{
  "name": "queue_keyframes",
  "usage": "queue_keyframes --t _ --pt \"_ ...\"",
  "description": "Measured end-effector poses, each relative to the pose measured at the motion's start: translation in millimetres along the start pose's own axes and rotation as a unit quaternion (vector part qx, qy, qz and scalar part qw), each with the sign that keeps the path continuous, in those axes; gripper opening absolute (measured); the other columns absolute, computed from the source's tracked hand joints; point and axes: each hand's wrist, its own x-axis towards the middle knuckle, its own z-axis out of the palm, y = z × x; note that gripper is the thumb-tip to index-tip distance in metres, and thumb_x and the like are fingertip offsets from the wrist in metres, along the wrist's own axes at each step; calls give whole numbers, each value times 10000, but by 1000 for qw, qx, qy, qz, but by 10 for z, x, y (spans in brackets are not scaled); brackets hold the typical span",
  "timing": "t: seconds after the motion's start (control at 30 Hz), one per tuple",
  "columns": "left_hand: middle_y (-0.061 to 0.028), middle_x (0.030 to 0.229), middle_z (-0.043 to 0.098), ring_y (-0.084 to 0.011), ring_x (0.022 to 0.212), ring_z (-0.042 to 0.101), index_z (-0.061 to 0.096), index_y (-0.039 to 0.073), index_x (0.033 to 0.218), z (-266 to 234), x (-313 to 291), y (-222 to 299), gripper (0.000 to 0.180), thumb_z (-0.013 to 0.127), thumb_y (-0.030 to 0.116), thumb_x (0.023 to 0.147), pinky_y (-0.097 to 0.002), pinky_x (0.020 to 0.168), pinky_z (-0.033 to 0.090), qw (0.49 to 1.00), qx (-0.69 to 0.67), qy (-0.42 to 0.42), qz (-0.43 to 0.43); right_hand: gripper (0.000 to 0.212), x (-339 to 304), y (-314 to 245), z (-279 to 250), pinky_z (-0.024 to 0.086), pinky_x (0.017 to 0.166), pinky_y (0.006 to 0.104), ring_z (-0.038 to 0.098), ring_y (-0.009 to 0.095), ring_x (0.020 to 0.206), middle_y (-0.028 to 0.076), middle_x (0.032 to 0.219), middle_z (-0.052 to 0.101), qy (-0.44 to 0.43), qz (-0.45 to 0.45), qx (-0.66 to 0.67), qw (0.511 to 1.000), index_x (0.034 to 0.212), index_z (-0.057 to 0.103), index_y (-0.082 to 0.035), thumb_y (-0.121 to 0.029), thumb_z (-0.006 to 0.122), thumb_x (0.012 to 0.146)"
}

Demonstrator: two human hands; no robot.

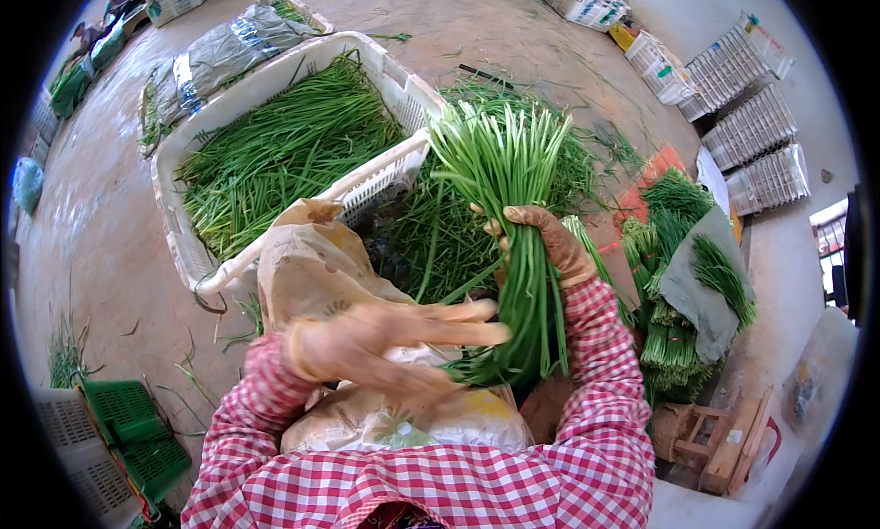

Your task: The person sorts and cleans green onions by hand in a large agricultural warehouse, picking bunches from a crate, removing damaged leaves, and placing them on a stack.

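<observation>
Right hand (541,240), gloved, closed round bunch of green chives (513,208), held upright above lap, cut ends down, tips fanned. Left hand (367,350), gloved, motion-blurred, fingers spread open, fingertips touching bunch's lower end. Stalks long, fresh green, evenly aligned. White crate (183,199) of loose chives on floor, just beyond.

A bunch of long green chives (513,208) stands nearly upright at the frame's centre, stalks gathered tight at the middle and fanning outward at their cut tops, lower ends pointing down.
</observation>
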Motion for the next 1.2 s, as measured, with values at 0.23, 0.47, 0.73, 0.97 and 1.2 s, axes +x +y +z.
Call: queue_keyframes --t 0.23,0.47,0.73,0.97,1.2 --pt "-165 1346 455 -175 1032 582 383 27 1371 40 -848 -881 582 636 196 874 -262 835 498 918 -108 304 -232 313 -567 -16 310 485 518 224 587 118 565 52 721 637 63 94 -155 981 931 661 7 -280 665 806" --pt "-150 1458 296 -249 1329 304 169 60 1452 520 21 -983 957 673 510 776 -420 1056 323 927 -235 259 -134 433 -480 665 491 508 760 250 606 122 871 40 1011 632 80 -21 -107 991 1155 576 -24 -121 726 760" --pt "-38 1154 598 -155 1030 574 543 94 1220 -136 51 -1175 439 618 351 871 -322 910 457 746 -492 436 -109 592 -224 822 614 510 758 278 599 137 865 57 1031 609 -108 44 -67 991 1238 496 -11 -221 757 750" --pt "-94 1253 533 -158 1093 549 384 85 1369 -288 -243 -1271 608 616 327 862 -311 922 467 854 -356 377 -31 660 130 1014 618 502 778 305 598 179 910 110 1047 616 -251 60 -50 965 1209 519 4 -289 793 685" --pt "-246 1161 543 -283 1006 609 185 137 1451 -275 54 -1066 934 714 418 734 -413 890 512 772 -574 268 49 624 359 1109 440 491 839 336 610 230 934 142 1030 635 -265 123 -124 948 1145 567 36 -322 792 687"
